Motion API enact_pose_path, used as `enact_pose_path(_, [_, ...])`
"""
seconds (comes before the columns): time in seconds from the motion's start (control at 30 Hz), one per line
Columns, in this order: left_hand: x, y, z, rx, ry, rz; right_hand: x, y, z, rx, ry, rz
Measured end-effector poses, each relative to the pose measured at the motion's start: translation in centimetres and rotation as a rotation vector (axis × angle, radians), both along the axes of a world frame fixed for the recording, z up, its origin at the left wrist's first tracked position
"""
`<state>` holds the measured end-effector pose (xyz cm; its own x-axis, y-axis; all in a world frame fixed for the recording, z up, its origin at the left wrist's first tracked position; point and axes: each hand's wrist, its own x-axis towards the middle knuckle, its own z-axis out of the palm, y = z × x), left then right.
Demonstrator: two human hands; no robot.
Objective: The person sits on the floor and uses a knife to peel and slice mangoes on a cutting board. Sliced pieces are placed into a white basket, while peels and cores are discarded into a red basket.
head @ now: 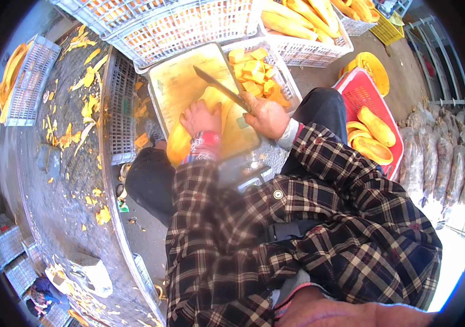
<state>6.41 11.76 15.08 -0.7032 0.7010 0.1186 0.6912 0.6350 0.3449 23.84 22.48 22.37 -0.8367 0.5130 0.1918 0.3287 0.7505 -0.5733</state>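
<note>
My left hand (pixel 202 118) presses down on a long piece of peeled orange squash (pixel 179 143), which lies along a yellowed cutting board (pixel 175 73). In my right hand (pixel 267 115) is the handle of a long knife (pixel 218 85). Its blade slants up and left above the board, over the far end of the squash; whether it touches the flesh cannot be told. Beyond the board's right edge, a white plastic crate (pixel 289 81) holds cut squash chunks (pixel 253 73).
Stacked white crates (pixel 183 32) rise behind the board. A crate of peeled squash (pixel 298 20) stands at upper right. Right of my leg are a red basket (pixel 396 151) with squash halves and a yellow bucket (pixel 383 73). Peel scraps (pixel 69 137) litter a long surface at left.
</note>
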Motion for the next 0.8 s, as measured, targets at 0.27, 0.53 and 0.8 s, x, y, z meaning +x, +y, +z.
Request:
enact_pose_path(0.27, [0.8, 0.2, -0.3, 0.104, 0.079, 0.036, 2.0, -2.1, 0.3, 0.015, -0.275, 0.020])
enact_pose_path(0.53, [0.6, 0.0, -0.7, 0.110, 0.106, 0.036, 1.7, -1.9, 1.0, -0.027, -0.285, 0.053])
enact_pose_path(0.8, [0.6, -0.1, -0.5, 0.123, 0.090, 0.009, -1.0, 1.0, 2.2, -0.091, -0.437, 0.138])
